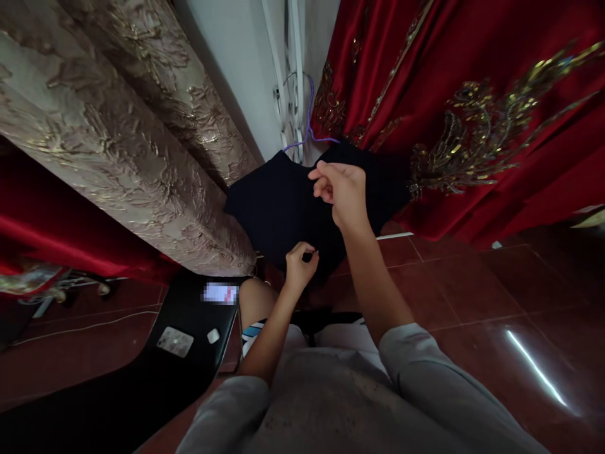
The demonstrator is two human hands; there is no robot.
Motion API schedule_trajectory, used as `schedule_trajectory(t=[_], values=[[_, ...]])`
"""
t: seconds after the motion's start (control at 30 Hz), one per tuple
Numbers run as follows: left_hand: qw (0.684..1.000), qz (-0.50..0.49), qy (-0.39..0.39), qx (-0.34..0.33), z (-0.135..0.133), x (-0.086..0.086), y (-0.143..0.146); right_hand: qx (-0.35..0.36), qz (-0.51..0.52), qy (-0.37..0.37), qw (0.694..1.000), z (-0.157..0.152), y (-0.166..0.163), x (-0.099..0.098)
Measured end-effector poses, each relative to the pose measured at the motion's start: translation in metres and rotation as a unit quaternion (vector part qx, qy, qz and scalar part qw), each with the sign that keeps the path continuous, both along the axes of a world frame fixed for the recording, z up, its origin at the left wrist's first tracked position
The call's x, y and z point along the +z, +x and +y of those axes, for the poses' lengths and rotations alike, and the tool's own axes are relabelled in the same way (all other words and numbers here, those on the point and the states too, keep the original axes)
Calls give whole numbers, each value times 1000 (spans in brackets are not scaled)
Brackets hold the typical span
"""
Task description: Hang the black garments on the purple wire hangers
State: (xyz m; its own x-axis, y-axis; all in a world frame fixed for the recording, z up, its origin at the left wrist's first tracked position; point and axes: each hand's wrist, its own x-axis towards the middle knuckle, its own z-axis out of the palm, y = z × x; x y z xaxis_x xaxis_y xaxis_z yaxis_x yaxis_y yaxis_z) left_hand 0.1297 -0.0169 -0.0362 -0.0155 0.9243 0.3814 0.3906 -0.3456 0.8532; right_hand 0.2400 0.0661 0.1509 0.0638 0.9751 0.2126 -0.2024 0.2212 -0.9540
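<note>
A dark navy garment (269, 202) hangs in front of me on a purple wire hanger (311, 120). Before its upper part, near the neckline, my right hand (347, 189) is raised with thumb and forefinger pinched and the other fingers curled. Lower down, against the garment's dark front, my left hand (300, 268) has its thumb and forefinger bent together into a ring. Whatever either pinch holds is too small to make out. I cannot tell whether the hands touch the cloth.
Beige textured curtains (155, 126) hang at left, and red drapes (472, 126) with gold sequins at right. A white metal rack (297, 63) bears the hanger. Beside my leg, a black bench (189, 366) carries a phone (174, 341), a small white case (213, 335) and a blurred-out bright screen (220, 293).
</note>
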Motion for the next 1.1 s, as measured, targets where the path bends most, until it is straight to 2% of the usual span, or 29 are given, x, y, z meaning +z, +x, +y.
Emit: schedule_trajectory(t=[0.03,0.1,0.2,0.3,0.4,0.47,0.57,0.67,0.7,0.73,0.77,0.8,0.87,0.93,1.0,1.07,1.1], values=[[1000,9,-3,-20,3,8,-4,3,-4,1,1000,-2,-2,0],[999,-1,5,-44,11,37,-13,11,-12,0,1000,-10,-4,-3],[994,-72,77,-16,30,100,-25,31,-29,9,999,-24,-3,-4],[985,-13,171,-8,50,157,-31,29,-52,52,997,-31,0,4],[967,87,239,-27,59,184,-30,-1,-76,91,993,-25,2,-1],[958,117,261,-24,60,188,-33,-24,-106,88,990,-17,2,-22],[958,91,267,48,71,183,-56,-24,-165,33,985,-8,-2,-66],[946,-54,243,208,105,165,-99,9,-169,-20,985,-12,-14,-94],[933,-129,220,254,117,154,-113,20,-161,-28,986,-15,-19,-97],[920,-213,167,283,128,141,-123,30,-152,-33,987,-19,-24,-97],[908,-294,75,289,136,127,-131,38,-143,-36,988,-23,-28,-96],[901,-345,-25,263,140,111,-134,43,-134,-39,989,-27,-31,-95],[896,-366,-136,210,134,79,-131,39,-106,-54,992,-33,-29,-96],[907,-344,-183,160,115,51,-122,10,-61,-87,994,-39,-16,-108],[922,-308,-205,113,93,32,-115,-42,-13,-125,991,-45,3,-127],[939,-262,-214,67,76,26,-111,-104,14,-148,983,-51,21,-147],[945,-242,-216,48,71,28,-108,-127,14,-153,980,-53,28,-154]])
